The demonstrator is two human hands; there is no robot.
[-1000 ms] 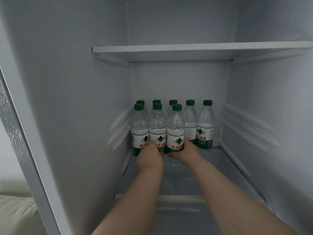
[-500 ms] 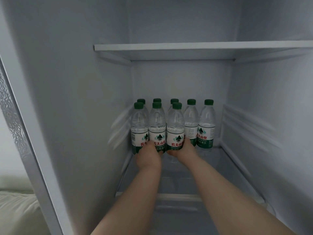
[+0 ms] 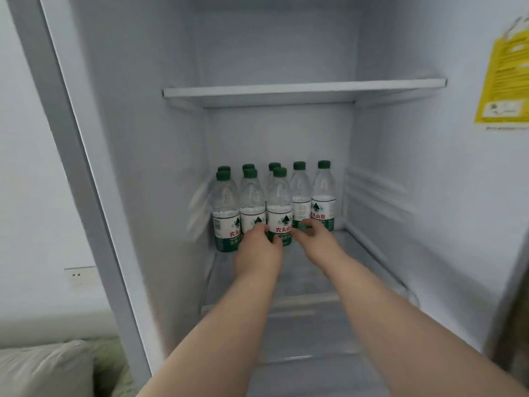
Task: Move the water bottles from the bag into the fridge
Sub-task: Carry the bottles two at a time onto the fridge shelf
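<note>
Several clear water bottles with green caps and green-white labels stand in two rows at the back of the fridge shelf [image 3: 372,270]. The front row holds three: the left one [image 3: 226,216], the middle one [image 3: 252,202] and the right one [image 3: 279,204]. My left hand [image 3: 256,249] lies against the foot of the middle front bottle, fingertips on its label and thumb in front of the right one. My right hand [image 3: 313,237] sits just right of the front right bottle with loose fingers, gripping nothing. The bag is out of view.
An upper white shelf [image 3: 303,90] spans the fridge above the bottles. The shelf's right front part is bare glass. A yellow sticker [image 3: 503,78] is on the right inner wall. Left of the fridge are a wall socket [image 3: 76,275] and a pale cushion [image 3: 45,368].
Both hands gripped front-row bottles and pushed them back against the rear row. Now the fingers have loosened and the hands have drawn slightly back. The camera has pulled back and to the left.
</note>
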